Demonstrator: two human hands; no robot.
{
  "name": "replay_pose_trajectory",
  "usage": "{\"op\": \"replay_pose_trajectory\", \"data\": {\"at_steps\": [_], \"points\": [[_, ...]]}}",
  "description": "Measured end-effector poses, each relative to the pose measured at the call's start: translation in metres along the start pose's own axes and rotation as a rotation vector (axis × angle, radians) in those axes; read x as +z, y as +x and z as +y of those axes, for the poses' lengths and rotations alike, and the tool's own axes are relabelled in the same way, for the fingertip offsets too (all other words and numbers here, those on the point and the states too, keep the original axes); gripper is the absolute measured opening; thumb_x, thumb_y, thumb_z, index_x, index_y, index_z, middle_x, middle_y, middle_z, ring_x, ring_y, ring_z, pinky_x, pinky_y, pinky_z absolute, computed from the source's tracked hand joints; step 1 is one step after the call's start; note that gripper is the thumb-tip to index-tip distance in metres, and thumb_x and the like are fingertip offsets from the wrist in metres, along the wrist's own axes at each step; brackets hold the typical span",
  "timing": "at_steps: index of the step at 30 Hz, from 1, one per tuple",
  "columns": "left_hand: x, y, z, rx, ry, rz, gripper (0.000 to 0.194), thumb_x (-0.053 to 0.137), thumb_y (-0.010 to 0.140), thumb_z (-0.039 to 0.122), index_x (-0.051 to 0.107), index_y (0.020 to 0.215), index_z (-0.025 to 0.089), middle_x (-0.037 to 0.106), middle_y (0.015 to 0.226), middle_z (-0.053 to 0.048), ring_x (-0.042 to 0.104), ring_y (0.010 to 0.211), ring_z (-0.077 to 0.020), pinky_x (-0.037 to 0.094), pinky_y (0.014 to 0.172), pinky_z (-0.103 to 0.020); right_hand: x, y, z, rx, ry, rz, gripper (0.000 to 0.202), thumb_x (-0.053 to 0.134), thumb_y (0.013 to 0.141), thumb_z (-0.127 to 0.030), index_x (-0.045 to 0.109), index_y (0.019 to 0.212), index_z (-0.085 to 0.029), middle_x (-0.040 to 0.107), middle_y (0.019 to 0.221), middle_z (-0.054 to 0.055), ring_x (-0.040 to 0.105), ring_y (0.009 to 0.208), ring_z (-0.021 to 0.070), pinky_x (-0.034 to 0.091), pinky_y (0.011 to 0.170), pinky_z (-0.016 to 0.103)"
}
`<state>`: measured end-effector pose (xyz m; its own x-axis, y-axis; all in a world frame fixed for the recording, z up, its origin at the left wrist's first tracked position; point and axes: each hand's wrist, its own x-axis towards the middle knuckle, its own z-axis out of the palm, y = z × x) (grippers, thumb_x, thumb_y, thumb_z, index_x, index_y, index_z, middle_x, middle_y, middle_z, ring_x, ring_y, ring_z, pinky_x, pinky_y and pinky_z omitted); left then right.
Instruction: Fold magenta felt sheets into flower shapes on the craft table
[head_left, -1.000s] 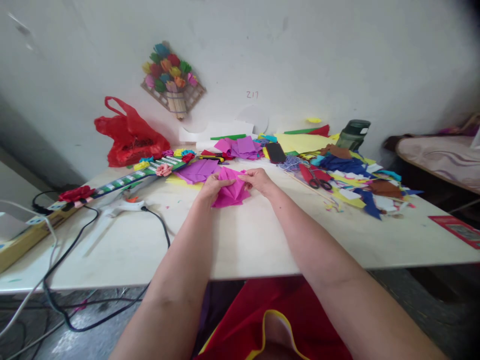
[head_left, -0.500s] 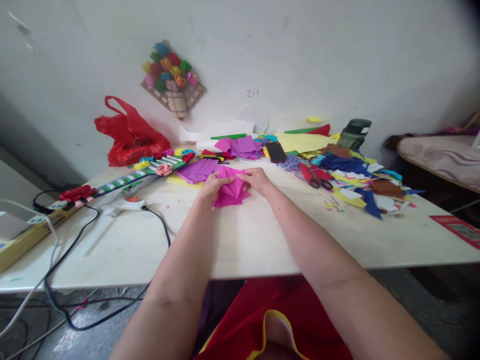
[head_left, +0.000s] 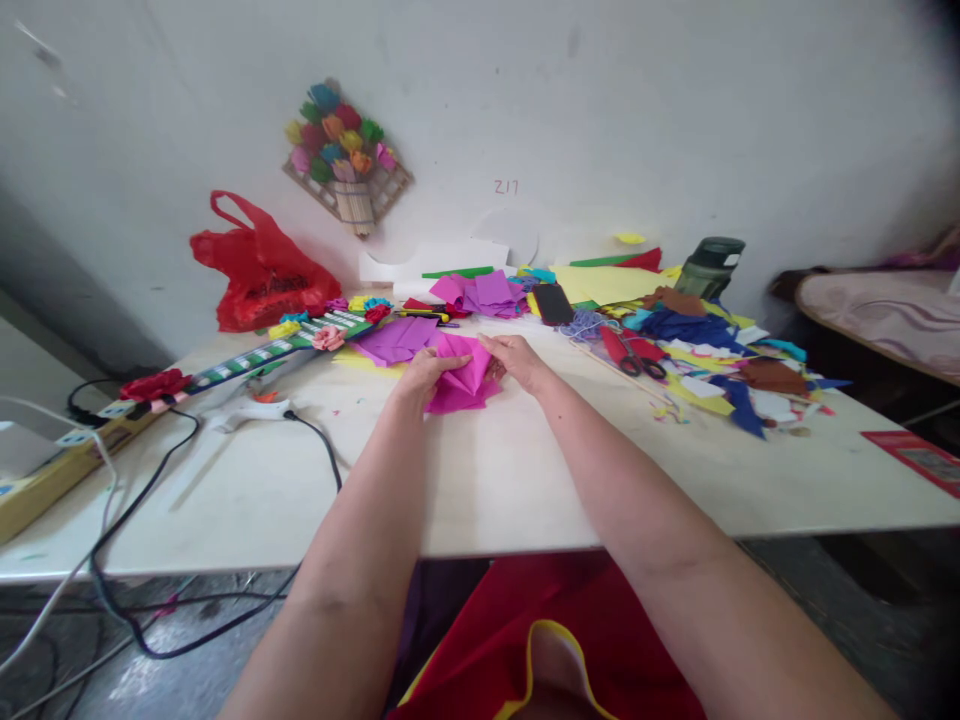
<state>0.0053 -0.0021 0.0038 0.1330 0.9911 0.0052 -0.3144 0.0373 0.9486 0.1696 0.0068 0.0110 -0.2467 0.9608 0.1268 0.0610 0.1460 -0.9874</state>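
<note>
A creased piece of magenta paper (head_left: 463,372) is held between both hands, just above the white table (head_left: 495,480). My left hand (head_left: 424,376) pinches its left side, thumb on top. At its upper right edge my right hand (head_left: 514,362) is closed on the paper, the fingers partly hidden. Behind my left hand lie flat purple sheets (head_left: 397,340) over a yellow sheet. More purple and pink paper (head_left: 487,293) is piled further back.
On the left are a white glue gun (head_left: 251,412) with a black cable, a decorated green strip (head_left: 262,358) and a red bag (head_left: 270,275). Scissors (head_left: 641,366), a phone (head_left: 553,305), coloured scraps (head_left: 690,335) and a dark green bottle (head_left: 709,268) lie or stand right.
My right thumb and fingers have shifted slightly up along the paper's right edge. My left hand has barely moved and still grips the paper.
</note>
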Motion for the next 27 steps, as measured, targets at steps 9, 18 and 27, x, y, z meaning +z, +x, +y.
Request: {"op": "replay_pose_trajectory", "data": {"at_steps": [9,18,27], "points": [[-0.003,0.009,-0.001,0.1,-0.165,0.086,0.028,0.083,0.049,0.016,0.063,0.067,0.013,0.064,0.057,-0.002,0.066,0.063,-0.0185,0.053,0.062,-0.029,0.013,-0.003,-0.001,0.075,-0.016,-0.102,0.037,0.075,0.071,-0.037,0.049,0.055,-0.016,0.063,0.05,0.002,0.059,0.043,0.0096,0.042,0.04,0.016],[-0.002,0.012,-0.001,0.093,-0.249,0.178,0.023,0.079,0.053,0.01,0.063,0.069,0.012,0.066,0.06,-0.001,0.063,0.056,-0.0144,0.054,0.061,-0.026,0.015,0.0,0.003,-0.034,0.0,0.008,0.028,0.07,0.073,-0.03,0.046,0.087,-0.02,0.059,0.051,-0.007,0.061,0.043,0.0116,0.043,0.042,0.017],[-0.004,0.013,0.002,0.071,-0.322,0.273,0.016,0.072,0.06,0.005,0.062,0.068,0.013,0.065,0.06,0.0,0.061,0.054,-0.0113,0.051,0.056,-0.022,0.01,0.001,0.011,-0.377,-0.39,-0.128,0.033,0.057,0.067,-0.011,0.061,0.098,-0.021,0.067,0.08,-0.001,0.064,0.061,0.0111,0.049,0.062,0.023]]}}
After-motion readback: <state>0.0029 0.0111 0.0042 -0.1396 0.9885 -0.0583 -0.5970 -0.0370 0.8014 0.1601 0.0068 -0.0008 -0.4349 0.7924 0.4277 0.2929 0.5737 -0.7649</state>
